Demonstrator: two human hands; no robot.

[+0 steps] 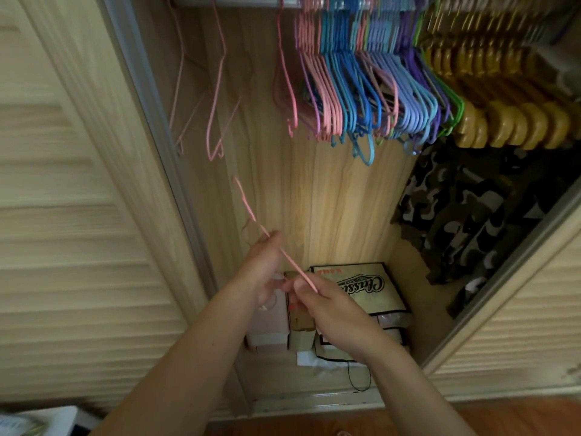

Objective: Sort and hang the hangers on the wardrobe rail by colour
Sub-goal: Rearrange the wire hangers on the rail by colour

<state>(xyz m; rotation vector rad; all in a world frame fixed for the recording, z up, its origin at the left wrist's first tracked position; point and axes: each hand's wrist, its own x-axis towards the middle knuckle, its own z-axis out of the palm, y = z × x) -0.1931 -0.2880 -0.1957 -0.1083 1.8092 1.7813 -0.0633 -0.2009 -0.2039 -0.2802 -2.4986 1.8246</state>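
Big packed row of pink, blue, purple and green plastic hangers (361, 89) is crammed on the rail, with a few loose pink ones (217, 99) apart to the left. I've got one thin pink wire hanger (251, 215) low in front: left hand (264, 262) pinches mid-wire, right hand (327, 306) grips the end. Probably feather-light, springy and snaggy, so I'd grip near the hook.

Louvred sliding door (63, 215), pale wood, at left; second louvred door (518, 325) at lower right, edged by a metal frame. Wood-grain back panel (330, 199) inside the wardrobe, with a camouflage garment (465, 221) hanging at right, dark and light patches. On the wardrobe floor: printed bag (361, 286) with script lettering, cardboard box (300, 325) just beside it, pale pink box (272, 325) further left; orange-brown floor (471, 420) in front.
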